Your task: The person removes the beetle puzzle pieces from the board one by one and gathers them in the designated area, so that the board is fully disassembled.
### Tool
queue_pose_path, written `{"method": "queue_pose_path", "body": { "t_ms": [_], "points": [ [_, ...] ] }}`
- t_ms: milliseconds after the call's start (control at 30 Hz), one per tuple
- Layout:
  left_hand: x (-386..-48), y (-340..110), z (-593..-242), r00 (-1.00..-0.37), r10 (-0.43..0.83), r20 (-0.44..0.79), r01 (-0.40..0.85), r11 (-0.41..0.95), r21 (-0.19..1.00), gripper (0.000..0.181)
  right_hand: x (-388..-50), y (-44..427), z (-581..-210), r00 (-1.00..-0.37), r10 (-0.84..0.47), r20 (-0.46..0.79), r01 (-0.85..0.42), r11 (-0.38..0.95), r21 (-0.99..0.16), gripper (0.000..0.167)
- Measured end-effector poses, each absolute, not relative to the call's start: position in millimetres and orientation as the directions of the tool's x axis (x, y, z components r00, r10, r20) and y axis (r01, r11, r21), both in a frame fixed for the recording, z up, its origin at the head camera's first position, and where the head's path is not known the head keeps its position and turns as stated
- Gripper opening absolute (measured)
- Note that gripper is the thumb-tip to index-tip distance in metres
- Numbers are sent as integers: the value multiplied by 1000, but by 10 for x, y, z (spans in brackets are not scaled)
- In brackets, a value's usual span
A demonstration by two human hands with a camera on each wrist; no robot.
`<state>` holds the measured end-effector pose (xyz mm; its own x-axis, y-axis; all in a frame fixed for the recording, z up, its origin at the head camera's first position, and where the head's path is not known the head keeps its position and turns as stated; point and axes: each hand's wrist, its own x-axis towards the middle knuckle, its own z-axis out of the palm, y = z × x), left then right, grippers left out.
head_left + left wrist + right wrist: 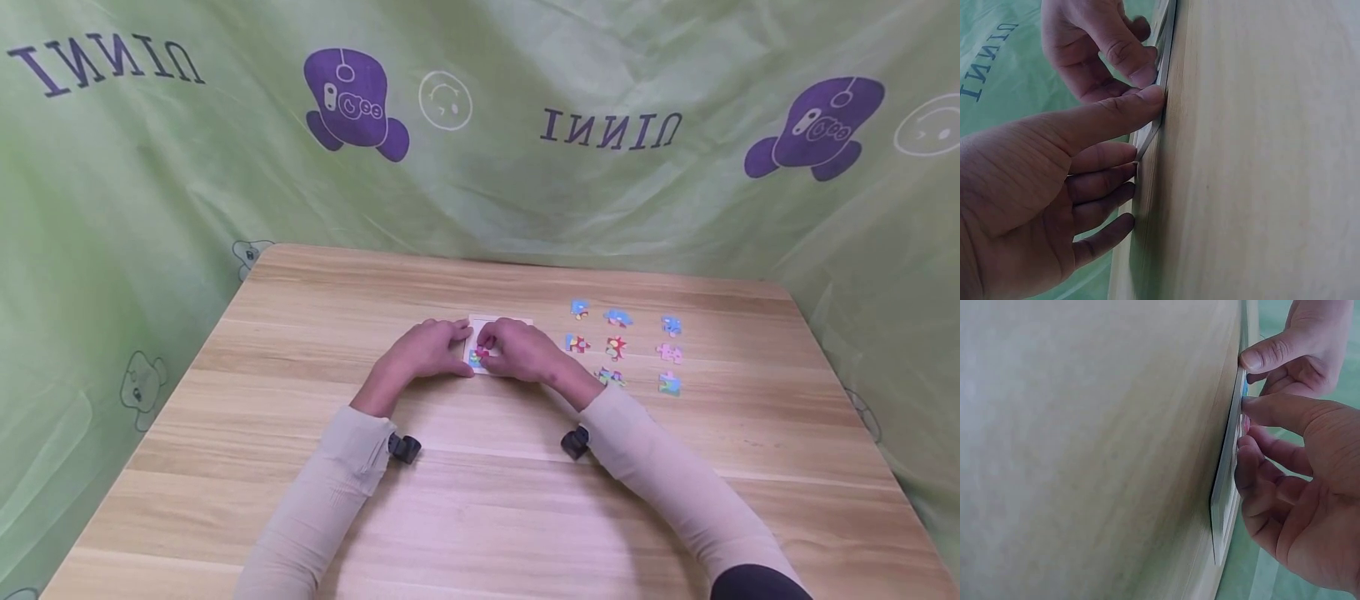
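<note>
A small white puzzle board (480,318) lies flat on the table between both hands. My left hand (426,348) holds the board's left side, thumb at its near left corner and fingers along its edge; in the left wrist view, the left hand (1041,175) shows these fingers spread. With thumb and fingertips my right hand (522,350) pinches a pinkish-red puzzle piece (482,353) over the board's left part. Blue and green colour (474,362) shows on the board beside it. In the right wrist view, the right hand (1310,481) mostly hides the piece.
Several loose jigsaw pieces (617,347) lie spread in rough rows to the right of the board, some close to the right forearm. The wooden table (337,287) ends at a green printed curtain (480,200). Black wrist cameras (405,450) sit at the sleeves.
</note>
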<state>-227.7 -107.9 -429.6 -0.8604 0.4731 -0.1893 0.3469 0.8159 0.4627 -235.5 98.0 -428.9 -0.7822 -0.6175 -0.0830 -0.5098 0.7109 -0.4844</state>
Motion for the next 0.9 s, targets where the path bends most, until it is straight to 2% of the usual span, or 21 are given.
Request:
{"method": "queue_pose_path", "body": {
  "t_ms": [467,900],
  "points": [
    [-2267,-1079,-4311,-863,467,-191,338,816,469,76,-2322,969,-4223,-828,-559,-50,-454,719,-526,6],
    [-2257,-1063,-4309,-864,462,-201,329,820,468,77,-2351,1093,-4118,-843,-537,-37,-445,733,-514,6]
  ]
}}
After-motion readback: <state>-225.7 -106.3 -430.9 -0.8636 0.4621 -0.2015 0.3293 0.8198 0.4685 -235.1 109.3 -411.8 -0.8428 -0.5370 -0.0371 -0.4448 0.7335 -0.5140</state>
